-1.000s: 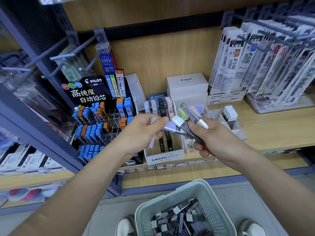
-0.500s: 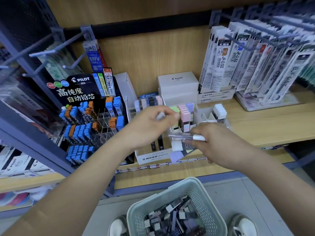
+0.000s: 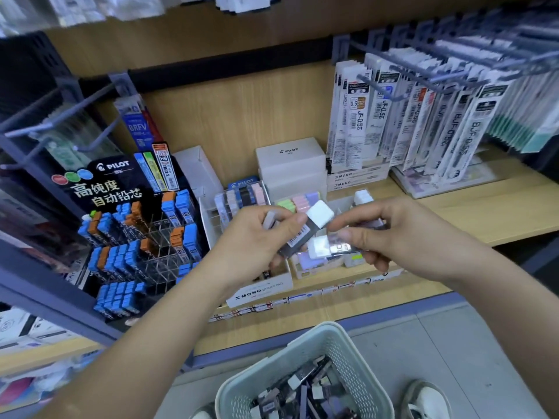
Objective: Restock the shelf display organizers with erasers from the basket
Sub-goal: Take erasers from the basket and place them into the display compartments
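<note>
While the pale lattice basket [image 3: 338,343] sits nearest of all, on the floor well in front of the white MONO graph box [image 3: 260,290], it holds a loose heap of sleeved erasers [image 3: 302,391], dark with white ends. White shoes [image 3: 423,400] show on either side of the basket.

Just above the MONO graph box's front wall, the left hand [image 3: 257,240] grips a dark-sleeved eraser [image 3: 302,234] between thumb and fingers, its square white end tilted up and to the right. A second greyish piece shows between the fingers of that hand, but it is too blurred to name. To the right of the box, the right hand [image 3: 402,237] pinches a wrapped eraser [image 3: 319,247] with a shiny sleeve, white end pointing at the left hand; the two erasers nearly touch.

Under the right hand, just right of the box, stands a white organizer [image 3: 317,267], with green, pink and lilac pastel erasers [image 3: 302,201] upright at its back and a few white erasers [image 3: 363,196] one compartment further right.

Left of the box, a black PILOT lead display [image 3: 121,189] carries blue and orange cases. Behind the box rests a plain white PILOT carton [image 3: 290,155]. Up and to the right of it, refill packs [image 3: 393,116] hang from pegs over the wooden shelf [image 3: 484,213].
</note>
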`<state>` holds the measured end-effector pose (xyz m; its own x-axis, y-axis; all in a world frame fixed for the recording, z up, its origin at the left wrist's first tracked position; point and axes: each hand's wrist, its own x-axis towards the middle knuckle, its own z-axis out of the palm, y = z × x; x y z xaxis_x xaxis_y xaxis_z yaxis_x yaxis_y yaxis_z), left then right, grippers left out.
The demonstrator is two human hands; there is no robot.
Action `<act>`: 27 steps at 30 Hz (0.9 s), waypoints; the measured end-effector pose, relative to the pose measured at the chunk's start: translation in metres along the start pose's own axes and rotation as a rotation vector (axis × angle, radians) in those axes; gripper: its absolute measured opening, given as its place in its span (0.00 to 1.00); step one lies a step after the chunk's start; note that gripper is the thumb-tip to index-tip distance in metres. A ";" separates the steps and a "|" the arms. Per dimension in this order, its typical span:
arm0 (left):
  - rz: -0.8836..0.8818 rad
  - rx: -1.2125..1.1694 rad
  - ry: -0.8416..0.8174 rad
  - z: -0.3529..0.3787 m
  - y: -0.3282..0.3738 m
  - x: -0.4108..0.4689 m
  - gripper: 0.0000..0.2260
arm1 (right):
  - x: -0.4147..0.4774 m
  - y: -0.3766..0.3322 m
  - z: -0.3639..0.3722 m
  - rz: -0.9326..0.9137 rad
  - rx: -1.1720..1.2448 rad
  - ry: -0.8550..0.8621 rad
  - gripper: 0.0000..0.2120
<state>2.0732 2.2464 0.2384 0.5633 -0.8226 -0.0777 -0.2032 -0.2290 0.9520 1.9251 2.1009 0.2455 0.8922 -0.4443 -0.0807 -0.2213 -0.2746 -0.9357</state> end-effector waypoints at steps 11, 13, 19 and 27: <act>0.008 -0.088 -0.254 0.017 0.007 0.009 0.17 | -0.005 0.019 -0.004 0.112 0.259 -0.231 0.07; -0.018 0.013 -0.356 0.016 0.005 0.011 0.17 | -0.006 0.028 -0.004 0.144 0.269 -0.277 0.07; 0.030 0.068 -0.301 0.025 0.010 0.018 0.05 | -0.010 0.041 -0.015 0.220 0.293 -0.343 0.08; 0.222 -0.040 -0.256 0.030 0.015 0.027 0.08 | -0.016 0.068 -0.032 0.310 0.796 -0.472 0.19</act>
<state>2.0610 2.2048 0.2417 0.2882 -0.9553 0.0653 -0.2637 -0.0136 0.9645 1.8836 2.0619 0.1940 0.9436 0.0350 -0.3291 -0.2967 0.5300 -0.7944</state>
